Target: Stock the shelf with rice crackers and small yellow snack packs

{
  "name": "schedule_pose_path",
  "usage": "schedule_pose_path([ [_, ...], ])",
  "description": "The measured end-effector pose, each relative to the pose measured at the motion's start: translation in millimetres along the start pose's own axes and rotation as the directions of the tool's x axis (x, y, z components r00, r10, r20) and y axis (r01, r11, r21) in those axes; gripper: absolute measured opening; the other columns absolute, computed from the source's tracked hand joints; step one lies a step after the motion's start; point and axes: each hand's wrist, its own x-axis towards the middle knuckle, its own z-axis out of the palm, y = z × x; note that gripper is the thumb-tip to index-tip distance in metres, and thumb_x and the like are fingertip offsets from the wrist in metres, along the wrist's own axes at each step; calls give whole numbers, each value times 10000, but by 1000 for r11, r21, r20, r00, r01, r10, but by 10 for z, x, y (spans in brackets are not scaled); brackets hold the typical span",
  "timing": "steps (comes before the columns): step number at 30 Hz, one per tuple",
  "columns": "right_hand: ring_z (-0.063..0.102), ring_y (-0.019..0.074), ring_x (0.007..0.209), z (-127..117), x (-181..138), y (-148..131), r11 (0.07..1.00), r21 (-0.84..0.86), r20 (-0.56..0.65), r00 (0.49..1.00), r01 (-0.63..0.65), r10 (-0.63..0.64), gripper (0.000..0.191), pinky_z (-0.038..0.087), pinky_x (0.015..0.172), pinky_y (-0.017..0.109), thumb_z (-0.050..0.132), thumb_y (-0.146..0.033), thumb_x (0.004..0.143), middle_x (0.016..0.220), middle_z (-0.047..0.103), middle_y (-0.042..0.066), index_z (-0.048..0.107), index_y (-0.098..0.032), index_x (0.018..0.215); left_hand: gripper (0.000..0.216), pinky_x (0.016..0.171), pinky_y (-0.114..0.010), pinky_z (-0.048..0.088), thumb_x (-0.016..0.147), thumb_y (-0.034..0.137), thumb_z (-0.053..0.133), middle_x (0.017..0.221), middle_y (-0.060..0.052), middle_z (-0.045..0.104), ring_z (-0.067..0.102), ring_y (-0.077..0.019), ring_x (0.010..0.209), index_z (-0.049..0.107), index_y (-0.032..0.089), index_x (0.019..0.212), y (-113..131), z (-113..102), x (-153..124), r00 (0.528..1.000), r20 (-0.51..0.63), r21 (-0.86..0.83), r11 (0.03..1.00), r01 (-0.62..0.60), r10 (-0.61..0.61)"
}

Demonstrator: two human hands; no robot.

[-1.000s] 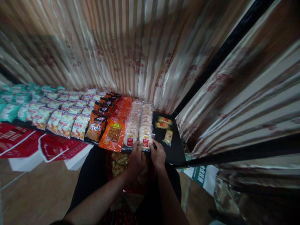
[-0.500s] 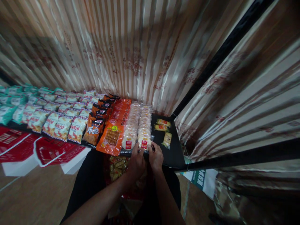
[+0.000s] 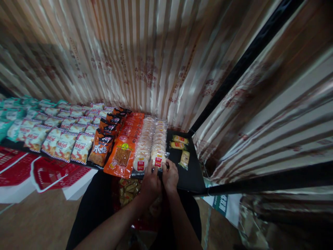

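Note:
My left hand [image 3: 151,182] is at the near end of the right-hand row of clear-wrapped rice crackers. Its fingertips press on the lower edge of the front rice cracker packet [image 3: 158,160], which has a red label. On the same packet's right corner, my right hand [image 3: 170,176] has its thumb and fingers closed. Just left lies a matching rice cracker row [image 3: 142,163], and beyond it overlapping orange bags of stick snacks [image 3: 121,156]. Three small yellow-wrapped snacks [image 3: 184,159] lie right of my hands on the black shelf [image 3: 192,177].
Orange-and-black snack bags [image 3: 101,147], white snack bags [image 3: 82,147] and green bags [image 3: 5,128] fill the shelf's left side. Red baskets [image 3: 49,172] stand below. An open bag of gold-wrapped snacks [image 3: 128,191] sits between my legs. A black post [image 3: 229,83] rises at right before a striped curtain [image 3: 156,52].
The view has shifted slightly, so the shelf appears a little lower and further left. Both hands stay at the front rice cracker packet, with little visible movement against it.

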Motion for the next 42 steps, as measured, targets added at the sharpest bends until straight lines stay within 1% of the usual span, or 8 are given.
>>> schedule_pose_path([
  [6,566,243,909,-22,-13,-26,1000,5,4,1000,27,-27,418,430,833,363,397,-410,824,979,652,133,632,-134,1034,475,1050,-524,374,828,93,368,1445,-257,309,281,-333,1362,447,16,1290,-55,66,-60,996,-6,111,990,-84,85],
  [11,563,229,881,-32,-88,-49,998,43,-12,999,52,-52,378,448,806,351,448,-384,813,998,642,127,609,-144,1058,479,1035,-507,394,878,105,299,1421,-230,372,341,-298,1336,387,47,1346,-86,107,-108,993,5,150,982,-116,117],
  [17,562,227,862,0,-92,-32,998,56,-3,999,38,-38,328,463,807,364,479,-364,797,992,643,117,614,-155,1009,453,1030,-504,395,890,139,324,1412,-244,380,360,-312,1321,422,18,1315,-79,102,-86,991,36,171,976,-132,127],
  [22,547,241,995,13,-153,33,989,120,-25,996,86,-83,407,481,833,388,470,-368,802,1118,597,145,570,-144,1127,441,1023,-505,399,896,138,322,1414,-268,364,360,-318,1324,438,19,1305,-21,25,-119,989,67,185,972,-144,134],
  [27,481,260,1142,1,-424,62,981,104,-124,981,165,-152,401,426,940,452,434,-338,823,1231,526,180,550,-121,1140,420,1075,-524,345,910,159,332,1417,-244,376,250,-306,1384,439,38,1297,19,-42,-300,974,113,184,959,-215,197],
  [33,515,227,1055,-64,-937,94,980,64,-212,962,191,-173,288,408,942,428,371,-257,843,1065,588,145,589,-144,992,405,1122,-496,293,914,237,406,1454,-205,338,133,-293,1415,449,84,1286,-22,-37,-664,945,269,154,960,-232,185],
  [38,515,239,1054,-31,-1268,257,984,4,-104,979,177,-176,299,392,948,451,347,-245,830,1040,611,133,598,-160,968,389,1131,-490,284,911,205,400,1486,-193,277,86,-269,1423,446,97,1282,-178,33,-988,933,314,98,972,-213,173],
  [42,513,262,1110,84,-1416,419,994,-37,31,994,104,-103,346,378,981,456,358,-261,808,1127,605,169,610,-129,1005,425,1132,-484,281,893,175,400,1468,-191,318,208,-255,1404,431,95,1309,-311,100,-1194,923,379,78,991,-106,68],
])
